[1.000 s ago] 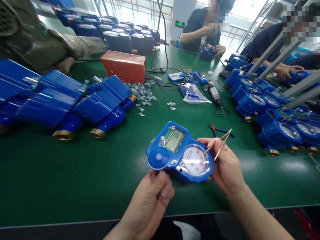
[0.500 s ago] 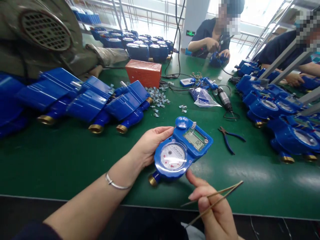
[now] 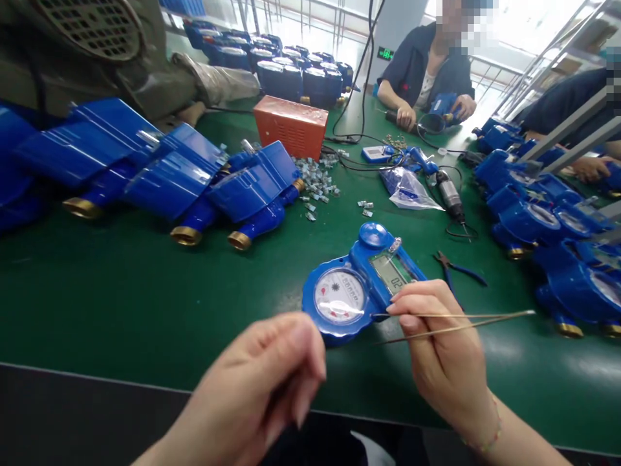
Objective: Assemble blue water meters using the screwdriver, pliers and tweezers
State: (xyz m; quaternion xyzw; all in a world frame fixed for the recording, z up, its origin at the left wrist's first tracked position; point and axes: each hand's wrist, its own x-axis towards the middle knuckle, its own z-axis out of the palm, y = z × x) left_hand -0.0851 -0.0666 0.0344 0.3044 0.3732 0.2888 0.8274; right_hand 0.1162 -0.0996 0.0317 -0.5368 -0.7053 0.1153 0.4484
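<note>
A blue water meter (image 3: pixel 373 234) lies on the green table in front of me, with a round dial (image 3: pixel 339 295) and a small display (image 3: pixel 388 272) in its housing. My right hand (image 3: pixel 446 343) is closed around thin metal tweezers (image 3: pixel 490 317), whose tips point left at the meter's lower edge; its fingers cover part of the housing. In front of the dial is my left hand (image 3: pixel 257 382), fingers curled and pressed together. Whatever it may hold is hidden, and it blocks the meter's lower left end.
Several blue meters (image 3: pixel 262 184) stand at left, more (image 3: pixel 577 285) at right. An orange box (image 3: pixel 291 126), small clear parts (image 3: pixel 317 178), a plastic bag (image 3: pixel 407 188), a corded tool (image 3: pixel 449 194) and pliers (image 3: pixel 451 266) lie beyond. A co-worker (image 3: pixel 412 71) handles a meter at the back.
My left hand has let go of the meter and drawn back toward me, curling its fingers. The meter now lies on the table. My right hand has moved up with the tweezers toward its housing.
</note>
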